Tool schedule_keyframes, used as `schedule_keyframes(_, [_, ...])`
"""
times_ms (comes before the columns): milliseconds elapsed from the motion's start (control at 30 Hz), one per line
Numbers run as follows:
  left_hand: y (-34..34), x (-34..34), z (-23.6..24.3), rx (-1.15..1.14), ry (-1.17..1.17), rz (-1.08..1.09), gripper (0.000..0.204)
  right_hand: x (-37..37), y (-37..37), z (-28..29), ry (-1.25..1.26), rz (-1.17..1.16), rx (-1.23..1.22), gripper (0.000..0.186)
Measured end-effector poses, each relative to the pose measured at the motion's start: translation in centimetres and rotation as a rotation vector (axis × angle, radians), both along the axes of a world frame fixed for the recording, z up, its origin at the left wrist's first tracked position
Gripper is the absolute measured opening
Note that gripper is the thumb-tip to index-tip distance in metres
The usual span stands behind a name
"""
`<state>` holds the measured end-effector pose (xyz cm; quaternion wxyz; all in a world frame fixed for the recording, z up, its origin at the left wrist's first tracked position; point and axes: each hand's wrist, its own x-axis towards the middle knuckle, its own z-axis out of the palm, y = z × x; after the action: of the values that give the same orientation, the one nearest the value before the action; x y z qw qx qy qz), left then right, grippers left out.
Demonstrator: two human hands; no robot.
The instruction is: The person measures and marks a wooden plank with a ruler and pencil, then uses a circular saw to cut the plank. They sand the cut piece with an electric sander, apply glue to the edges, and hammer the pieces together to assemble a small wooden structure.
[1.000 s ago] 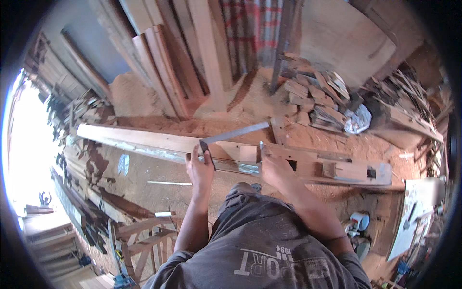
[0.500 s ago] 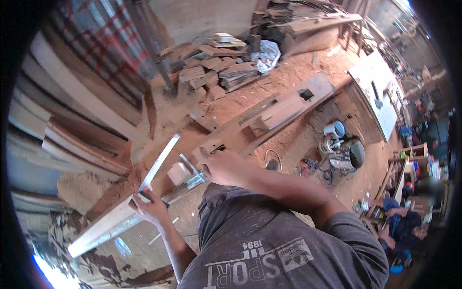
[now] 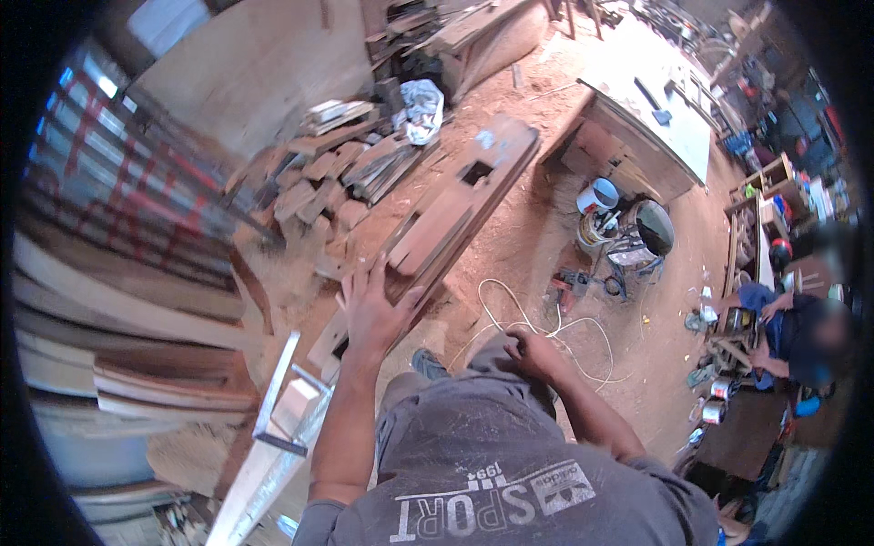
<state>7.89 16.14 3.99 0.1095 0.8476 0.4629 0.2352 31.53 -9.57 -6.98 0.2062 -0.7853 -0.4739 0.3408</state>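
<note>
My left hand [image 3: 371,314] lies with its fingers spread on the long wooden beam [image 3: 455,196], beside a raised block of wood. My right hand [image 3: 537,357] is over my thigh, its fingers curled in; whether anything is inside them is hidden. To the left of my left arm, a try square [image 3: 279,391] with a pale metal blade and dark stock rests on a light-coloured wooden board [image 3: 258,482]. Against the square stands a small pale wood block [image 3: 294,407], with a thin metal bar [image 3: 310,377] by its far end.
Offcuts [image 3: 319,182] are heaped beyond the beam. Buckets [image 3: 598,196], a red power tool [image 3: 569,289] and a loose pale cable [image 3: 519,323] lie on the dusty floor. A white-topped table [image 3: 651,96] stands at the far right. Another person [image 3: 783,337] sits at right.
My left hand has let go of the try square and moved right onto the beam. My right hand has left the wood block and drawn back to my thigh. The view has turned.
</note>
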Motion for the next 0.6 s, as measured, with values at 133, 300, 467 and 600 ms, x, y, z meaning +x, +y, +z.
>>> schedule_keyframes(133, [1.9,2.9,-1.6,-0.125,-0.02,-0.006,0.077,5.6,-8.4,-5.0,0.017,-0.354,-0.108,0.045])
schedule_keyframes(300, [5.0,12.9,-1.8,-0.039,-0.031,-0.021,0.074,12.9,-14.8,-12.7,0.128,-0.571,-0.329,0.045])
schedule_keyframes(467, [8.5,24.4,-0.4,-0.107,0.007,0.051,0.064,21.7,-12.8,-22.7,0.151,-0.44,-0.515,0.046])
schedule_keyframes(600, [11.2,26.1,-2.4,-0.182,-0.172,0.007,0.057,28.2,-9.6,-37.6,0.135,-0.267,-0.568,0.041])
